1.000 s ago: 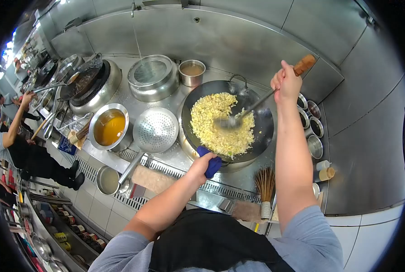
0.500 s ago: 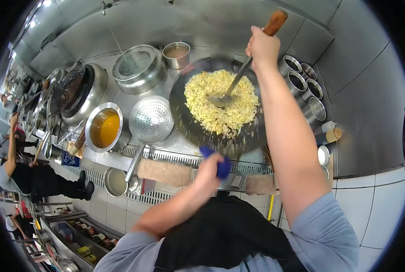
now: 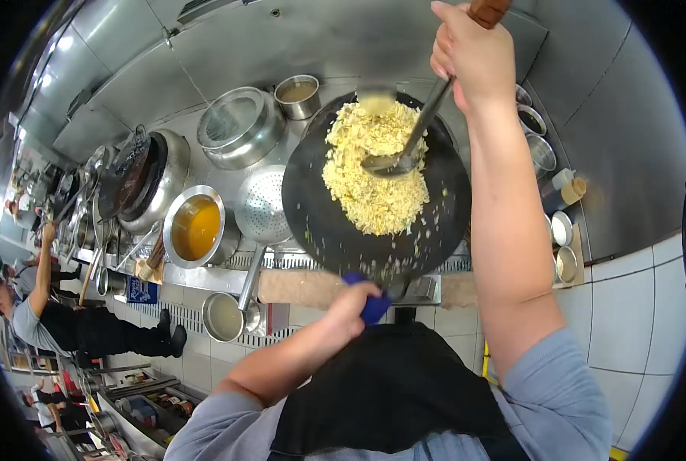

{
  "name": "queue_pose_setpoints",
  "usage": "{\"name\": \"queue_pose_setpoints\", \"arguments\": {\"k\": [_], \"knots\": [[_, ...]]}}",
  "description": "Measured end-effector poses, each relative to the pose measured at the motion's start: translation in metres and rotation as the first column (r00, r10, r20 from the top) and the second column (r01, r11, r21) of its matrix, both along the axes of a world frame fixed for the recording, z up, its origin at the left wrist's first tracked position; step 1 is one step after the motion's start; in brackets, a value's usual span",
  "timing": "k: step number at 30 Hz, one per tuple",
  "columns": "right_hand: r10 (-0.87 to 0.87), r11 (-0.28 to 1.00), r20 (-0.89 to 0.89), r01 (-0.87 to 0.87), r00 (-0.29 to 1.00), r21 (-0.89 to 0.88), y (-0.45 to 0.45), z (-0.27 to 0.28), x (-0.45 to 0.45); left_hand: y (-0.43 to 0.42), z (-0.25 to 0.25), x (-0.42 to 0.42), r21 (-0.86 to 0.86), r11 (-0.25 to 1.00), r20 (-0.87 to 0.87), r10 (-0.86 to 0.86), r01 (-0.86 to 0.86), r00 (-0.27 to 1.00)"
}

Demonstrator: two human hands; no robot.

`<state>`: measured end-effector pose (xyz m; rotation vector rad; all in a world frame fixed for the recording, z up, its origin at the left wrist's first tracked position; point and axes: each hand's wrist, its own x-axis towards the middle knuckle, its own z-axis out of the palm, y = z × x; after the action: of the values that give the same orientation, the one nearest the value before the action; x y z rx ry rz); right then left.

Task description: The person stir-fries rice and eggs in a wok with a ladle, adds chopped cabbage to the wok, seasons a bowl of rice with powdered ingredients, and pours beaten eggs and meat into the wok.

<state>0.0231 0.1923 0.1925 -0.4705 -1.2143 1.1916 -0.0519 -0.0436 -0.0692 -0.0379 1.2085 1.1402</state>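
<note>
My left hand [image 3: 347,309] is closed around a folded blue cloth [image 3: 376,306] at the near rim of a large black wok [image 3: 303,188]. The grip on the wok beneath the cloth is hidden. Yellow fried rice [image 3: 375,201] lies heaped in the wok's middle and far side, with loose grains scattered on the near wall. High on the right, my right hand [image 3: 481,61] grips the wooden-handled ladle [image 3: 434,104]. Its metal bowl rests in the rice, right of the middle.
Left of the wok are a perforated strainer [image 3: 265,206], a pot of orange liquid [image 3: 172,253], a lidded pot [image 3: 239,154] and a small pot [image 3: 298,111]. Seasoning containers [image 3: 541,154] line the right side. Another person [image 3: 59,323] stands far left.
The rice has shifted into a longer heap reaching the wok's far edge. My right hand has risen to the upper right with the ladle. My left hand still holds the cloth at the near rim.
</note>
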Motion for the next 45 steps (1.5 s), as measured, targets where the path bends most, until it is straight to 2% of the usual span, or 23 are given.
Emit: {"name": "queue_pose_setpoints", "arguments": {"k": [2, 3, 5, 7, 9, 10, 12, 13, 15, 18, 22, 25, 28, 29, 31, 33, 34, 35, 38, 40, 41, 43, 45], "knots": [[0.063, 0.997, 0.1, -0.066, 0.993, 0.028, -0.019, -0.023, 0.007, 0.042, 0.029, -0.018, 0.024, 0.995, 0.148, 0.096, -0.1, 0.984], [-0.017, 1.0, 0.195, 0.018, 0.981, 0.0, -0.02, -0.046, -0.002, 0.067, 0.053, -0.024, -0.013, 0.986, 0.116, 0.168, -0.168, 0.979], [-0.023, 0.998, 0.119, 0.03, 0.993, -0.06, 0.001, -0.092, -0.018, 0.083, 0.02, -0.037, 0.042, 0.993, 0.101, 0.11, -0.114, 0.989], [-0.076, 0.997, 0.075, 0.078, 0.994, -0.017, 0.014, -0.08, -0.016, 0.055, -0.017, -0.03, 0.111, 0.989, 0.003, 0.093, -0.092, 0.996], [-0.137, 0.99, 0.034, 0.136, 0.99, 0.047, 0.012, -0.051, -0.006, 0.017, -0.032, -0.027, -0.015, 0.997, -0.056, -0.073, 0.072, 0.996], [-0.128, 0.991, 0.008, 0.128, 0.992, 0.026, -0.002, -0.029, -0.002, 0.006, -0.029, -0.026, 0.032, 0.997, -0.096, -0.066, 0.069, 0.993], [-0.052, 0.998, 0.014, 0.051, 0.999, 0.049, -0.036, -0.001, 0.008, 0.004, 0.011, -0.02, 0.126, 0.992, -0.106, -0.013, 0.026, 0.994], [0.015, 0.996, 0.048, -0.018, 0.999, 0.084, -0.047, 0.0, 0.012, 0.02, 0.028, -0.029, -0.003, 1.0, 0.044, -0.006, 0.007, 0.999], [0.073, 0.997, 0.126, -0.071, 0.989, -0.023, -0.044, -0.028, 0.002, 0.06, 0.074, -0.029, 0.047, 0.991, 0.021, 0.126, -0.127, 0.992], [-0.147, 0.989, 0.124, 0.148, 0.981, -0.001, 0.012, -0.084, -0.019, 0.067, 0.009, -0.035, 0.066, 0.997, -0.022, 0.044, -0.043, 0.999], [-0.083, 0.997, -0.055, 0.083, 0.995, -0.006, 0.013, -0.029, -0.001, 0.001, -0.055, -0.034, -0.056, 0.991, -0.095, -0.129, 0.125, 0.987], [-0.025, 0.999, -0.034, 0.026, 0.999, 0.025, -0.023, -0.002, 0.007, 0.001, 0.012, -0.023, 0.085, 0.996, -0.073, -0.035, 0.041, 0.997], [0.032, 0.997, 0.096, -0.025, 0.995, -0.075, -0.028, -0.035, -0.011, 0.063, 0.058, -0.038, 0.046, 0.999, 0.031, 0.027, -0.028, 0.999], [-0.004, 0.999, 0.076, 0.007, 0.997, -0.046, 0.0, -0.068, -0.026, 0.074, 0.045, -0.037, 0.04, 0.999, 0.002, 0.018, -0.018, 1.0], [-0.313, 0.949, 0.146, 0.302, 0.938, 0.092, 0.047, -0.09, -0.031, 0.063, -0.032, -0.032, 0.154, 0.988, -0.014, 0.033, -0.031, 0.999], [-0.342, 0.939, 0.054, 0.338, 0.938, 0.07, 0.058, -0.056, -0.023, 0.032, -0.052, -0.027, 0.037, 0.997, -0.072, -0.067, 0.07, 0.995], [-0.204, 0.979, -0.03, 0.203, 0.979, -0.039, 0.045, -0.032, -0.018, 0.01, -0.063, -0.024, 0.026, 0.994, -0.097, -0.104, 0.106, 0.99], [-0.209, 0.978, -0.038, 0.208, 0.977, -0.029, 0.034, -0.012, -0.011, 0.001, -0.068, -0.025, 0.023, 0.99, -0.122, -0.137, 0.141, 0.983], [0.078, 0.996, 0.047, -0.076, 0.996, -0.042, 0.009, 0.006, 0.003, 0.016, 0.028, -0.022, 0.059, 0.998, 0.024, 0.014, -0.015, 1.0], [0.036, 0.991, 0.101, -0.023, 0.994, -0.134, 0.008, -0.019, -0.019, 0.057, 0.075, -0.033, 0.046, 0.995, 0.047, 0.087, -0.089, 0.995], [-0.021, 0.978, 0.15, 0.052, 0.989, -0.203, 0.014, -0.037, -0.025, 0.076, 0.053, -0.043, 0.021, 0.997, 0.087, 0.075, -0.077, 0.993], [-0.232, 0.973, 0.147, 0.23, 0.962, 0.03, 0.066, -0.087, -0.04, 0.072, 0.003, -0.037, 0.102, 0.994, -0.004, 0.043, -0.043, 0.999], [-0.271, 0.962, 0.084, 0.267, 0.959, 0.056, 0.072, -0.065, -0.032, 0.054, -0.039, -0.028, 0.101, 0.995, -0.044, 0.013, -0.008, 0.999]]}}
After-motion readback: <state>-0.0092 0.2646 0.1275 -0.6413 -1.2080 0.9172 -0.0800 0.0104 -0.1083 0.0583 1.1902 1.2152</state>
